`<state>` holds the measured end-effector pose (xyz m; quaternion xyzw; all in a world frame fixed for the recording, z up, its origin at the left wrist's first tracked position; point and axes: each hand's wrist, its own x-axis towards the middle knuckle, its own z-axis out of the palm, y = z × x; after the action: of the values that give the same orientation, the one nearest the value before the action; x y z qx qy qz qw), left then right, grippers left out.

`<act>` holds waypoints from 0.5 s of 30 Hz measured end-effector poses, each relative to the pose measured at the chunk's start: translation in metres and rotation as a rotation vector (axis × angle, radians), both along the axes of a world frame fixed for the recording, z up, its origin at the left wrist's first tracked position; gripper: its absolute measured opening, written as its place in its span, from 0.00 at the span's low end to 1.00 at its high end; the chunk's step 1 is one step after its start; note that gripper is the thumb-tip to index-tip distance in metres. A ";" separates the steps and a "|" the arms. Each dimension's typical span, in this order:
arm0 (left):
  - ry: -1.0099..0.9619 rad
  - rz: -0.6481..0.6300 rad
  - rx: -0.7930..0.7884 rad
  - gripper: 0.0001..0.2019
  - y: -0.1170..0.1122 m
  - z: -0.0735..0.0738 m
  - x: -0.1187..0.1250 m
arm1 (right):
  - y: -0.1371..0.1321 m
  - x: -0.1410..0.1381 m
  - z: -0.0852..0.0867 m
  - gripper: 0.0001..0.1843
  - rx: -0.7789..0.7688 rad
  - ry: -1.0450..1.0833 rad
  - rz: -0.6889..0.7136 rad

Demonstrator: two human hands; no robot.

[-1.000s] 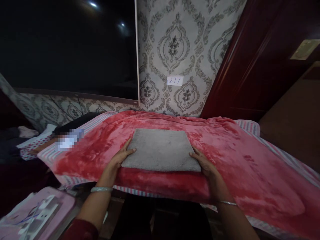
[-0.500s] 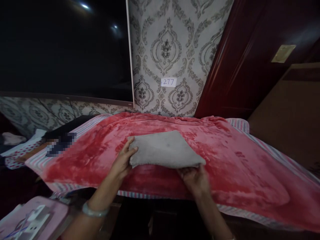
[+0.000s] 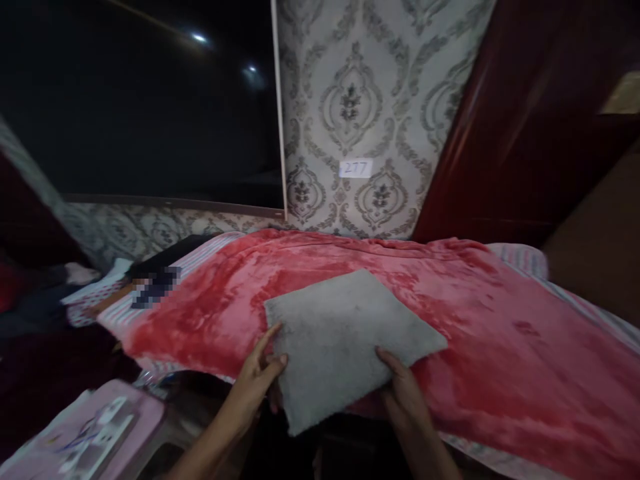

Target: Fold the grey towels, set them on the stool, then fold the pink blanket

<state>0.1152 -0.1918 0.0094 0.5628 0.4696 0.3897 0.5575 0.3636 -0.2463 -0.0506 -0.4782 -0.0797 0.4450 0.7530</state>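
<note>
A grey, fuzzy, four-cornered cloth (image 3: 345, 340), perhaps a folded towel, is held up in front of me, tilted, with its broad face showing. At its left edge my left hand (image 3: 260, 373) is closed, thumb on the near face and the other fingers partly behind it. The lower right edge is gripped by my right hand (image 3: 403, 383), thumb on top and fingers hidden underneath. Below and behind the cloth spreads a red and pink plush blanket (image 3: 500, 360).
A dark television screen (image 3: 150, 113) is at the back left, beside patterned wallpaper (image 3: 350, 100) with a paper label (image 3: 356, 168) marked 277. A dark red door frame (image 3: 480, 133) stands to the right. At lower left, a pink surface (image 3: 145, 407) carries a white power strip (image 3: 100, 447).
The grey cloth has tipped up toward me, showing a larger face, and its near corner has dropped. My right thumb has come onto its top. The view has shifted slightly left.
</note>
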 end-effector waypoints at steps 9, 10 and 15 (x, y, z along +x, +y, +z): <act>0.403 -0.007 0.500 0.17 0.087 0.012 0.018 | -0.025 0.062 -0.013 0.41 -0.272 -0.228 0.109; 0.486 -0.039 0.514 0.18 0.100 0.009 0.027 | -0.029 0.067 -0.021 0.42 -0.291 -0.256 0.122; 0.691 -0.233 0.409 0.22 0.148 -0.005 0.068 | -0.034 0.072 -0.042 0.50 -0.304 -0.280 0.171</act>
<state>0.1829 -0.0434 0.0042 0.8089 0.4752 0.1973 0.2844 0.4359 -0.2799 -0.0930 -0.6347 -0.1558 0.4434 0.6134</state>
